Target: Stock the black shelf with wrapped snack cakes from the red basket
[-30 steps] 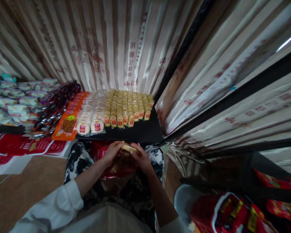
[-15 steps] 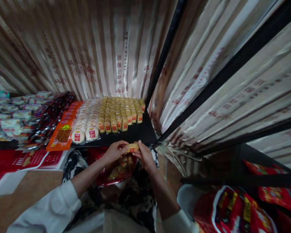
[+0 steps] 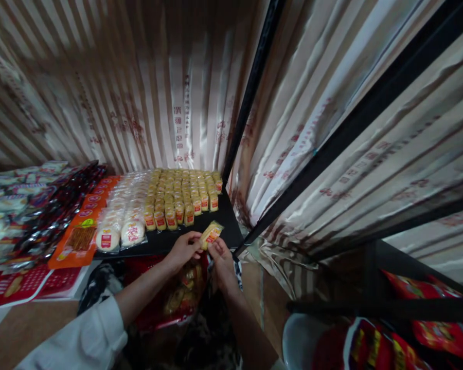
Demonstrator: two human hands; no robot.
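A small yellow wrapped snack cake (image 3: 211, 234) with a red label is tilted up between my hands, over the shelf's front edge. My left hand (image 3: 185, 250) pinches its lower left end with bent fingers. My right hand (image 3: 221, 261) grips its lower right side between thumb and fingers. Just beyond, rows of matching yellow snack cakes (image 3: 181, 198) stand packed on the black shelf (image 3: 227, 218). Below my hands, a red bag (image 3: 150, 314) on my lap holds more yellow wrapped snack cakes (image 3: 184, 288), partly hidden by my forearms.
Left of the rows lie round white wrapped cakes (image 3: 133, 232), an orange snack packet (image 3: 77, 241), dark shiny packets (image 3: 61, 205) and white packets (image 3: 10, 203). Black frame bars (image 3: 285, 210) slant before pleated curtains (image 3: 154, 103). Red packets (image 3: 443, 334) and a pale tub (image 3: 301, 339) sit lower right.
The snack cake has turned from lying level to tilted, its label now facing up, and both hands have moved with it toward the shelf. The camera view has shifted slightly.
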